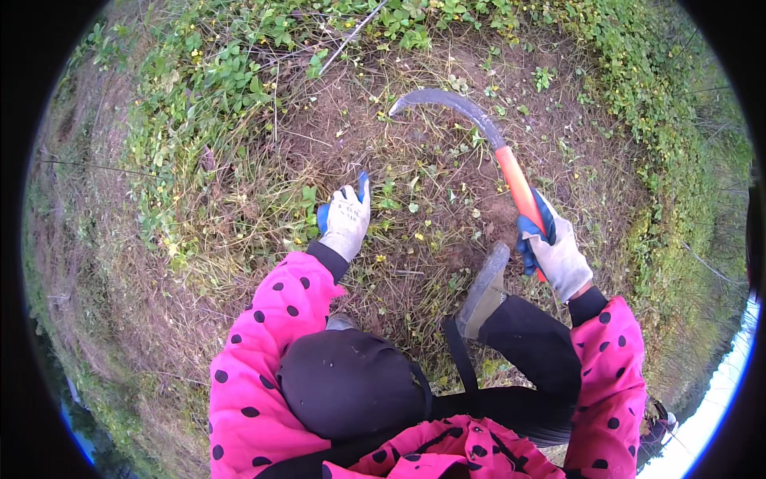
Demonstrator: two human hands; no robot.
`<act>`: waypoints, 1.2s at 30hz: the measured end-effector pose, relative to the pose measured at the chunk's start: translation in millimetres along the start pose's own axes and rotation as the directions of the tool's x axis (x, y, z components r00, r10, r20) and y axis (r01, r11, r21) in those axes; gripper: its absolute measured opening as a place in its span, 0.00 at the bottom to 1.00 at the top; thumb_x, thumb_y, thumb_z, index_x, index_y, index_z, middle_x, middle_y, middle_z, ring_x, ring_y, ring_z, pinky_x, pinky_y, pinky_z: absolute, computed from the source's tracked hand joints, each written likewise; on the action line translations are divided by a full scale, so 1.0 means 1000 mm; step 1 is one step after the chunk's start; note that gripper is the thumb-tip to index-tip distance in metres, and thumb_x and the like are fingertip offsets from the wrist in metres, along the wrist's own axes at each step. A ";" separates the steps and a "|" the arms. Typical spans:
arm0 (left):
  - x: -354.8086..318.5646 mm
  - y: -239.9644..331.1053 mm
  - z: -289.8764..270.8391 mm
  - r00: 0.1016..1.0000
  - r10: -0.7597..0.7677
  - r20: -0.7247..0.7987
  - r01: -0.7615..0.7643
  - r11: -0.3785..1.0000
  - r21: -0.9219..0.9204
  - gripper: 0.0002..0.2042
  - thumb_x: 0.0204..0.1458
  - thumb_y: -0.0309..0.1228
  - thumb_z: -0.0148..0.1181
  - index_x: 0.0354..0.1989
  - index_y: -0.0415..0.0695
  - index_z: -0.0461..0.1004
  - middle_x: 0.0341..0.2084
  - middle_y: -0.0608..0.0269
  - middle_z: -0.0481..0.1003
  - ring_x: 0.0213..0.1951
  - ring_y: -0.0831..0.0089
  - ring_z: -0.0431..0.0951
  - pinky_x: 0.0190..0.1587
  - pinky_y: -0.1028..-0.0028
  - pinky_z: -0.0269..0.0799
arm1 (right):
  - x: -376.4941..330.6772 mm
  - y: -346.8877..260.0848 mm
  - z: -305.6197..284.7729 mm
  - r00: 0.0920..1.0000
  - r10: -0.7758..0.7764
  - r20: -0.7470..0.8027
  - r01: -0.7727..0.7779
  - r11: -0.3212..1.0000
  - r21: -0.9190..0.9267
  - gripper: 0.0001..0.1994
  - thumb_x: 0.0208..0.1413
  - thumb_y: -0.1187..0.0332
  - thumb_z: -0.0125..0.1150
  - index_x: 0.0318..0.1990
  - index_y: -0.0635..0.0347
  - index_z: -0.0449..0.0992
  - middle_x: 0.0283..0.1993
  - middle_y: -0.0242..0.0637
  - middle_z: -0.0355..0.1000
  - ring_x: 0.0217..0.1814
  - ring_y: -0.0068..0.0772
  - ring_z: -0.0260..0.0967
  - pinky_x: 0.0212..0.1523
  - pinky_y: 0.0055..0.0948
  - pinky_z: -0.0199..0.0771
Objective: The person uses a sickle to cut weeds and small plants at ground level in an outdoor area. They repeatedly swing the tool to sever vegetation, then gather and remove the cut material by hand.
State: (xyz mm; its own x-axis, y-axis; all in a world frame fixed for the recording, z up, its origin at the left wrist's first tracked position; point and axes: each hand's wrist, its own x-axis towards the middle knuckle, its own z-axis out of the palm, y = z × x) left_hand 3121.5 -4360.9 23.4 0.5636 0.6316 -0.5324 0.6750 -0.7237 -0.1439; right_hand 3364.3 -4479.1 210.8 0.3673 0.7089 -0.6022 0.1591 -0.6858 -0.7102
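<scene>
My right hand, in a white and blue work glove, is wrapped round the orange handle of a sickle. Its curved grey blade arcs up and to the left, the tip pointing left above the cut grass. Lower and to the left, my left hand wears a matching glove and hovers close over the grass and low leaves. Its thumb stands apart from the bent fingers, which are mostly hidden under the hand, and I see nothing held in it.
Bare brown soil with scattered cuttings lies ahead of me. Leafy plants with small yellow flowers grow at the far left, and more greenery runs along the right. My boot stands near the sickle handle. A thin dry stalk leans at the top.
</scene>
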 end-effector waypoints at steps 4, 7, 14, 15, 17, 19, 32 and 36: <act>0.005 0.000 0.004 0.985 0.116 -0.131 -0.148 0.949 -0.278 0.18 0.42 0.28 0.50 0.45 0.38 0.65 0.31 0.57 0.73 0.35 0.65 0.74 0.35 0.70 0.70 | -0.015 0.108 0.049 0.976 -0.216 -0.030 0.191 0.915 -0.357 0.31 0.48 0.67 0.56 0.62 0.53 0.54 0.36 0.47 0.70 0.34 0.43 0.68 0.39 0.37 0.68; -0.013 -0.026 -0.001 0.970 0.190 -0.150 -0.227 0.925 -0.303 0.07 0.42 0.28 0.50 0.31 0.44 0.68 0.25 0.60 0.73 0.30 0.65 0.75 0.32 0.68 0.69 | -0.061 0.170 0.117 0.992 -0.102 -0.079 0.065 0.924 -0.376 0.33 0.46 0.65 0.56 0.62 0.54 0.53 0.44 0.55 0.68 0.48 0.57 0.64 0.51 0.42 0.62; -0.180 -0.120 0.152 0.976 -0.018 0.216 0.060 0.981 -0.186 0.07 0.47 0.30 0.46 0.28 0.47 0.73 0.25 0.60 0.75 0.32 0.63 0.76 0.33 0.65 0.68 | -0.171 0.167 0.121 0.994 -0.072 0.082 0.088 0.973 -0.212 0.29 0.49 0.66 0.57 0.60 0.59 0.57 0.35 0.41 0.72 0.35 0.30 0.72 0.37 0.28 0.70; -0.199 -0.145 0.158 0.884 -0.084 0.460 0.171 0.973 -0.152 0.08 0.46 0.32 0.49 0.30 0.47 0.74 0.23 0.59 0.75 0.32 0.61 0.76 0.36 0.66 0.68 | -0.157 0.165 0.124 0.994 0.113 -0.005 -0.110 0.980 0.165 0.28 0.51 0.66 0.56 0.60 0.59 0.57 0.29 0.35 0.71 0.26 0.24 0.69 0.27 0.24 0.70; -0.257 -0.170 0.209 0.958 -0.047 0.283 -0.017 0.976 0.218 0.27 0.41 0.37 0.57 0.53 0.41 0.63 0.38 0.49 0.72 0.40 0.57 0.73 0.41 0.65 0.68 | -0.111 0.121 0.134 0.967 0.226 -0.119 -0.131 0.839 0.528 0.21 0.56 0.70 0.50 0.58 0.56 0.58 0.20 0.31 0.65 0.14 0.20 0.61 0.14 0.22 0.64; -0.225 -0.133 0.124 0.928 0.019 0.371 0.073 0.970 -0.232 0.33 0.42 0.37 0.58 0.59 0.42 0.55 0.50 0.46 0.64 0.49 0.55 0.68 0.47 0.63 0.65 | -0.080 0.115 0.132 0.966 0.227 -0.127 -0.138 0.861 0.489 0.23 0.55 0.72 0.48 0.60 0.54 0.55 0.20 0.32 0.64 0.14 0.20 0.60 0.14 0.22 0.66; -0.098 -0.075 -0.046 0.924 0.016 -0.382 -0.372 0.271 -0.888 0.26 0.45 0.29 0.61 0.53 0.36 0.61 0.47 0.54 0.69 0.48 0.65 0.71 0.44 0.68 0.70 | 0.062 0.019 0.061 0.960 -0.182 0.213 0.265 0.343 -0.901 0.28 0.52 0.52 0.48 0.58 0.59 0.58 0.55 0.45 0.62 0.56 0.43 0.61 0.54 0.34 0.61; -0.096 -0.079 -0.062 0.972 0.177 -0.154 -0.082 -0.359 -0.930 0.30 0.55 0.53 0.40 0.55 0.39 0.60 0.47 0.57 0.69 0.48 0.71 0.69 0.51 0.69 0.64 | 0.071 -0.035 0.058 0.767 -0.574 0.288 0.622 0.553 -0.554 0.26 0.48 0.58 0.55 0.55 0.58 0.63 0.52 0.46 0.65 0.53 0.42 0.64 0.54 0.33 0.63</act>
State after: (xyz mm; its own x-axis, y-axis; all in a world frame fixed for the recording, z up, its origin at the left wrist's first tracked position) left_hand 3043.4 -4347.0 137.3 0.7407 0.5289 -0.4143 0.1538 0.4667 0.8709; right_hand 3331.4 -4395.1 171.5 -0.0741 0.9845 -0.1592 0.8239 -0.0295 -0.5659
